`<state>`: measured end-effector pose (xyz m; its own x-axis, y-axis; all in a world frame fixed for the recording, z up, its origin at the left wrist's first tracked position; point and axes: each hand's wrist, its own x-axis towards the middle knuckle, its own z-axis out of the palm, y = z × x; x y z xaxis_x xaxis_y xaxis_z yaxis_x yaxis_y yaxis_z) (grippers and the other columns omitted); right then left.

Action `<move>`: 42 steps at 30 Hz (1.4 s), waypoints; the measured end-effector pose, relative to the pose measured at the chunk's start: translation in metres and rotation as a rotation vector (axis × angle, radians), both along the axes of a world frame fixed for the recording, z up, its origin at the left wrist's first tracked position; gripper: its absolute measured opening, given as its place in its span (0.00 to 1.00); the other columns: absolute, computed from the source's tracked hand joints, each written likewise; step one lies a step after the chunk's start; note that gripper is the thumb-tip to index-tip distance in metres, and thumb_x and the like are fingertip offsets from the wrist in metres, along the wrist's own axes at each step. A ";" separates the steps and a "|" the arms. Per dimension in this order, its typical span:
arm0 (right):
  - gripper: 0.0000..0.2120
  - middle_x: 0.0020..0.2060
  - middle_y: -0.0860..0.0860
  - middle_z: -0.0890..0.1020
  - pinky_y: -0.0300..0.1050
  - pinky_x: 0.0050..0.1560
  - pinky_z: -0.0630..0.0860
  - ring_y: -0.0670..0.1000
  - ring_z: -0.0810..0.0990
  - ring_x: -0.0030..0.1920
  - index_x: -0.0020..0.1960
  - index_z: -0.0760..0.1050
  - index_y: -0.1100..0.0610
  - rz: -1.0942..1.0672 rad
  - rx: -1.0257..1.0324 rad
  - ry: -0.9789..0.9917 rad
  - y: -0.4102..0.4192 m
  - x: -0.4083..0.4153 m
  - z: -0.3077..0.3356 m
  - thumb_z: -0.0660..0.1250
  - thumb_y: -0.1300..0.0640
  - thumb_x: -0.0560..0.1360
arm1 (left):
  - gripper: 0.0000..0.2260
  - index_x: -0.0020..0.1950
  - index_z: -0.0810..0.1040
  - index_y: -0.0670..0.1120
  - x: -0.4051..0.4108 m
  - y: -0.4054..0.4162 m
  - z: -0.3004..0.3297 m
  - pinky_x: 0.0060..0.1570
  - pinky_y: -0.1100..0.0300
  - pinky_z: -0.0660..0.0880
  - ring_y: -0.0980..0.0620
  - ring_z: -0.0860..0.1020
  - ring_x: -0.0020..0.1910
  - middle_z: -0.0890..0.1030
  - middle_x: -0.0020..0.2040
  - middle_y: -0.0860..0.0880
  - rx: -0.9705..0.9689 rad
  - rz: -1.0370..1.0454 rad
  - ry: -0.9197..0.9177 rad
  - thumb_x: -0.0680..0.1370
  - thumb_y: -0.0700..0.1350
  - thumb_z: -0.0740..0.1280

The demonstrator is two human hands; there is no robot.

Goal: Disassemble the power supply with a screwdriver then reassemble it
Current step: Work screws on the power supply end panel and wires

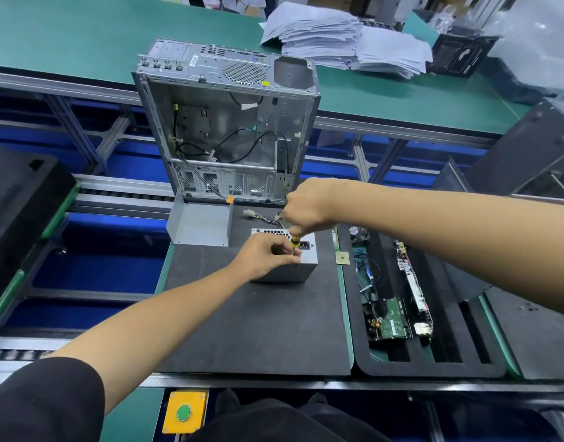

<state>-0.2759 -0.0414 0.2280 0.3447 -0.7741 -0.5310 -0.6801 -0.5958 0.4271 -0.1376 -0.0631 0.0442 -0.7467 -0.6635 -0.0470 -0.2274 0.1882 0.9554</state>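
Black foam tabletop (258, 330): right hand (309, 207) grips yellow-handled screwdriver (295, 242), left hand (266, 255) pinches its shaft on grey metal power supply box (306, 266); tip may cam out if tilted.

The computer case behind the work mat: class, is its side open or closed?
Open. The computer case stands upright with its side panel off, so loose black cables and bare metal walls show inside.

Your right hand (307, 208), reaching in from 3 o'clock, fist curled, knuckles up. Your left hand (267, 255), from 7 o'clock, fingertips pinched together.
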 end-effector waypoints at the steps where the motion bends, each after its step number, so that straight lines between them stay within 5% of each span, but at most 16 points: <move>1: 0.20 0.43 0.56 0.80 0.47 0.36 0.69 0.58 0.73 0.36 0.46 0.74 0.58 -0.002 -0.010 0.010 0.000 -0.001 0.000 0.54 0.44 0.83 | 0.05 0.42 0.85 0.46 0.000 0.000 0.001 0.55 0.66 0.78 0.57 0.86 0.49 0.88 0.46 0.55 0.008 0.002 -0.002 0.73 0.42 0.80; 6: 0.16 0.36 0.51 0.77 0.46 0.35 0.67 0.58 0.75 0.36 0.50 0.74 0.55 0.206 -0.003 0.087 -0.004 -0.007 0.008 0.60 0.42 0.78 | 0.05 0.42 0.85 0.49 -0.001 0.000 0.002 0.58 0.60 0.79 0.55 0.86 0.51 0.88 0.46 0.54 0.021 0.000 -0.015 0.73 0.41 0.80; 9: 0.14 0.41 0.53 0.82 0.47 0.36 0.67 0.59 0.73 0.37 0.51 0.77 0.54 0.312 -0.006 0.099 -0.003 -0.005 0.008 0.60 0.45 0.79 | 0.05 0.42 0.84 0.46 0.000 -0.001 0.001 0.58 0.58 0.80 0.56 0.86 0.50 0.88 0.46 0.53 0.015 0.014 -0.012 0.73 0.41 0.80; 20: 0.19 0.37 0.51 0.73 0.44 0.33 0.65 0.58 0.73 0.39 0.52 0.79 0.56 -0.040 -0.032 0.042 0.002 0.008 -0.008 0.59 0.41 0.81 | 0.07 0.46 0.84 0.37 -0.001 0.004 0.003 0.53 0.67 0.77 0.59 0.86 0.49 0.88 0.46 0.53 0.017 0.016 -0.010 0.72 0.37 0.79; 24: 0.20 0.38 0.51 0.73 0.45 0.36 0.69 0.58 0.74 0.38 0.51 0.78 0.55 -0.030 -0.045 0.050 0.005 0.008 -0.004 0.56 0.41 0.82 | 0.20 0.57 0.81 0.50 0.006 -0.007 0.011 0.63 0.59 0.72 0.58 0.79 0.57 0.84 0.56 0.54 -0.254 -0.084 -0.093 0.68 0.44 0.83; 28: 0.22 0.31 0.48 0.70 0.43 0.30 0.65 0.53 0.71 0.32 0.42 0.74 0.53 -0.013 -0.068 0.032 -0.002 -0.006 0.007 0.54 0.39 0.83 | 0.44 0.75 0.69 0.57 0.005 -0.031 0.013 0.76 0.47 0.56 0.49 0.59 0.77 0.65 0.76 0.48 -0.481 -0.192 -0.402 0.63 0.58 0.84; 30: 0.19 0.33 0.48 0.72 0.43 0.31 0.65 0.55 0.73 0.36 0.45 0.77 0.53 -0.035 -0.079 0.020 -0.009 -0.015 0.015 0.56 0.41 0.82 | 0.51 0.78 0.60 0.61 -0.002 -0.041 0.015 0.73 0.47 0.64 0.46 0.62 0.77 0.66 0.76 0.49 -0.466 -0.267 -0.590 0.61 0.63 0.83; 33: 0.15 0.41 0.52 0.80 0.43 0.32 0.62 0.58 0.73 0.39 0.49 0.80 0.52 -0.129 -0.163 -0.035 -0.021 -0.036 0.029 0.57 0.46 0.80 | 0.54 0.77 0.61 0.57 -0.015 -0.050 0.023 0.53 0.55 0.70 0.48 0.73 0.70 0.74 0.71 0.53 -0.567 -0.390 -0.763 0.57 0.69 0.81; 36: 0.11 0.34 0.49 0.73 0.43 0.32 0.60 0.57 0.73 0.37 0.45 0.77 0.52 -0.292 -0.227 -0.107 -0.030 -0.065 0.032 0.58 0.49 0.78 | 0.48 0.70 0.67 0.55 -0.019 -0.050 0.026 0.45 0.56 0.66 0.49 0.76 0.62 0.76 0.62 0.54 -0.682 -0.437 -0.738 0.55 0.69 0.81; 40: 0.11 0.31 0.46 0.78 0.46 0.38 0.67 0.52 0.76 0.38 0.41 0.73 0.52 -0.653 -0.222 -0.362 -0.027 -0.097 -0.002 0.58 0.49 0.78 | 0.48 0.70 0.66 0.56 -0.007 -0.034 0.022 0.46 0.52 0.75 0.48 0.71 0.59 0.73 0.61 0.51 -0.917 -0.461 -0.738 0.56 0.66 0.82; 42: 0.10 0.30 0.47 0.83 0.44 0.40 0.73 0.47 0.79 0.34 0.43 0.73 0.53 -0.844 -0.145 -0.558 -0.017 -0.100 -0.038 0.58 0.49 0.78 | 0.43 0.71 0.68 0.55 0.000 -0.023 0.012 0.49 0.50 0.77 0.48 0.71 0.62 0.73 0.62 0.51 -0.879 -0.404 -0.709 0.61 0.62 0.82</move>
